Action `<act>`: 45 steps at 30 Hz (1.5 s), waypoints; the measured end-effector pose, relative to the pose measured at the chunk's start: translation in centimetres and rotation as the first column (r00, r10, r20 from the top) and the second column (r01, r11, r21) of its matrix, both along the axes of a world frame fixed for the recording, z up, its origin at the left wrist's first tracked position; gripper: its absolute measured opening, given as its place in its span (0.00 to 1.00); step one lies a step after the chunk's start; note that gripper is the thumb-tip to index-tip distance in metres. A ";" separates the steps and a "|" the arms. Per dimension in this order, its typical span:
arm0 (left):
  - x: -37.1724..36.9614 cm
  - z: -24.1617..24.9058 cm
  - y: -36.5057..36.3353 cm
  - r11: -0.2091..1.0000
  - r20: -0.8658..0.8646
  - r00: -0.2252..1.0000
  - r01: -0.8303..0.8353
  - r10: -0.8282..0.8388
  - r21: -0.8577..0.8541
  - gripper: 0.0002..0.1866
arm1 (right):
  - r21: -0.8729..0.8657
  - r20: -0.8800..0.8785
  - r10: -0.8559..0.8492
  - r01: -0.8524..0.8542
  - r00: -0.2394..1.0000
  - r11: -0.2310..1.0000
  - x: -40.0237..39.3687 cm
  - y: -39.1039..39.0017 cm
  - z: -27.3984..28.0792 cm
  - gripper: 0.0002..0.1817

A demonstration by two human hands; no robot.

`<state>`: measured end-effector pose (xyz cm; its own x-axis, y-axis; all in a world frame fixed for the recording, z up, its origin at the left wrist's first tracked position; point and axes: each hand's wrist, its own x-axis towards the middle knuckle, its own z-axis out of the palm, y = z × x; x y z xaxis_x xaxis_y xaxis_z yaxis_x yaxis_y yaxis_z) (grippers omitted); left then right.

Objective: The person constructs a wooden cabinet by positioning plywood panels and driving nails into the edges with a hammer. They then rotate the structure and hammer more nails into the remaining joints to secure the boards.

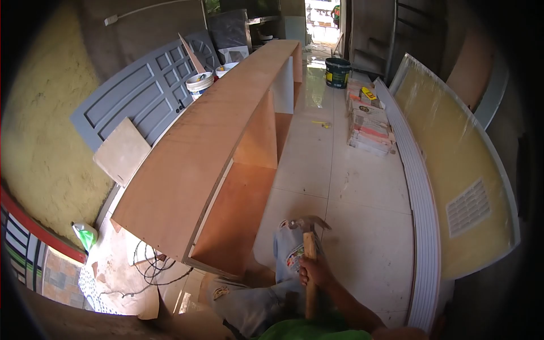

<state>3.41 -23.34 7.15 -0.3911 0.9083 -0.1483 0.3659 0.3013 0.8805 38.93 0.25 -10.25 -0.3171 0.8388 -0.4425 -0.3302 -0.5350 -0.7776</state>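
Observation:
My right hand (314,272) is closed around the wooden handle of a claw hammer (310,243). The hammer stands roughly upright in front of my knee, its metal head at the top. To the left of it, a long wooden cabinet (192,153) lies along the floor with its open compartments facing right. The near end of the cabinet is close to my bent legs in torn jeans (249,306). My left hand does not show in the picture.
A black cable (150,272) lies coiled by the cabinet's near corner. White panels (416,226) and a yellowish framed sheet (453,158) line the right side. Boxes (368,122) and a dark bucket (338,73) stand farther back. A grey door (147,85) leans at left.

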 end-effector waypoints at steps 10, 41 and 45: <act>-4.2 3.2 32.4 0.830 -0.506 0.859 0.335 -0.075 0.446 0.07 | 0.130 0.083 0.006 -0.017 0.996 0.991 -2.4 5.9 9.9 0.14; 5.5 13.6 33.8 0.892 -0.181 0.976 0.030 -0.124 -0.450 0.09 | -0.770 0.069 0.153 -0.045 0.986 0.636 21.4 11.4 21.9 0.18; 8.5 14.1 41.6 0.903 -0.119 0.990 0.012 -0.070 -0.430 0.10 | -0.705 0.444 0.130 0.256 0.886 0.662 27.5 19.1 30.2 0.14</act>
